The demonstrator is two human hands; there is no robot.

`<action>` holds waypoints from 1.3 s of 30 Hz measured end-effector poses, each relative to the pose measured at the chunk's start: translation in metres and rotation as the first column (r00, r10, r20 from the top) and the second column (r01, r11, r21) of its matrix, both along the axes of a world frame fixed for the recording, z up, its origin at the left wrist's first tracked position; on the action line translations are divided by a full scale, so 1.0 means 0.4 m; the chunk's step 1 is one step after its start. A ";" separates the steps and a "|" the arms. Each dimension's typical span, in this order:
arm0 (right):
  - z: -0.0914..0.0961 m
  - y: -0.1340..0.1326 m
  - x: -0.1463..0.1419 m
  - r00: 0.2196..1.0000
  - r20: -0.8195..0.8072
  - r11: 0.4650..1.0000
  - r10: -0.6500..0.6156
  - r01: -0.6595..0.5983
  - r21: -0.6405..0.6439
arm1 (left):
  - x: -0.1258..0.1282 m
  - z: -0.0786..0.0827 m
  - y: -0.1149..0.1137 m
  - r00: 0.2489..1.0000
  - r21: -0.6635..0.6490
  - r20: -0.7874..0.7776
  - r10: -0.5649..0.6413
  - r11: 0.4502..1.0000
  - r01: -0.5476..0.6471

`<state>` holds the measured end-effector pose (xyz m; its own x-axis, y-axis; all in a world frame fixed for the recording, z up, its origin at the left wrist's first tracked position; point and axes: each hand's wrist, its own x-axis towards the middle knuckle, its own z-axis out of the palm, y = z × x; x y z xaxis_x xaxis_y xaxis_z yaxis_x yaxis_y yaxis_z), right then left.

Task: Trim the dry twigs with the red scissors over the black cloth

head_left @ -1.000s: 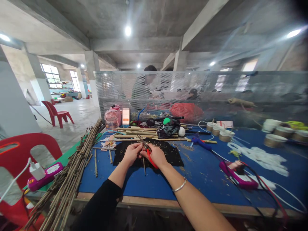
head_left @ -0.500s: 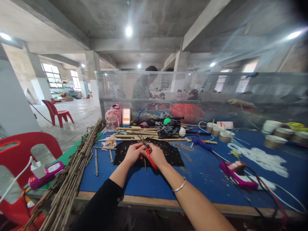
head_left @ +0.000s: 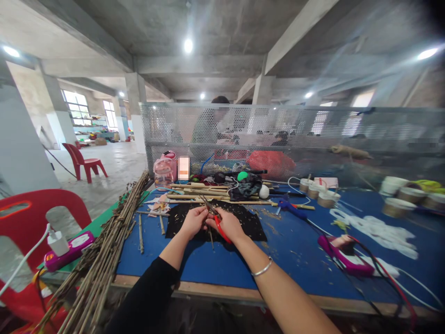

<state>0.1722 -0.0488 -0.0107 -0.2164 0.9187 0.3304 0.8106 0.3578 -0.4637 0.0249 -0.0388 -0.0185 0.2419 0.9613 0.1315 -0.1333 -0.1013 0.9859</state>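
Observation:
My left hand (head_left: 193, 221) has its fingers pinched together around a thin brown stick (head_left: 212, 239), whose lower end shows between my two hands. Red-handled scissors (head_left: 222, 230) sit in my closed right hand (head_left: 230, 223), their metal blades pointing up and to the left. The fingertips of both hands meet, so the place where the stick and scissors come together is hidden. Beneath the hands lies a black cloth (head_left: 253, 222) strewn with small pale shavings.
Long dry stalks (head_left: 104, 250) lie along the table's left side. Behind the cloth are cut sticks (head_left: 208, 191) and a white ball (head_left: 264, 192). A blue glue gun (head_left: 292, 208), purple power strip (head_left: 344, 260) and lidded tubs (head_left: 328, 198) stand rightward. A perforated metal screen (head_left: 313, 130) closes the back.
The whole view has shifted slightly. Both hands stay together over the black cloth with the scissors and stick, with barely any movement of the fingers.

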 end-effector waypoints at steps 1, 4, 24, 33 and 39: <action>0.000 0.000 0.000 1.000 0.003 1.000 0.014 -0.014 0.017 | 0.000 0.001 -0.001 1.000 0.005 -0.003 -0.004 1.000 0.004; -0.003 0.001 -0.002 0.997 -0.019 0.995 0.073 -0.072 0.075 | 0.002 -0.002 0.000 1.000 0.025 -0.009 -0.016 1.000 0.016; -0.015 0.017 0.009 0.993 -0.107 0.999 0.045 -0.042 0.028 | -0.002 -0.013 0.008 0.986 -0.011 -0.118 0.121 0.992 -0.124; -0.014 0.011 0.008 0.998 -0.050 0.999 0.031 -0.029 0.032 | -0.004 -0.012 0.010 0.999 -0.010 -0.020 0.033 0.999 -0.033; -0.017 0.010 -0.003 0.997 -0.025 0.989 0.078 -0.074 0.124 | -0.003 -0.012 0.007 0.997 0.074 -0.071 0.019 0.997 -0.014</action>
<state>0.1710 -0.0449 -0.0174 -0.2722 0.8518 0.4476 0.7652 0.4736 -0.4360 0.0235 -0.0360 -0.0232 0.2377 0.9536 0.1847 -0.0604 -0.1752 0.9827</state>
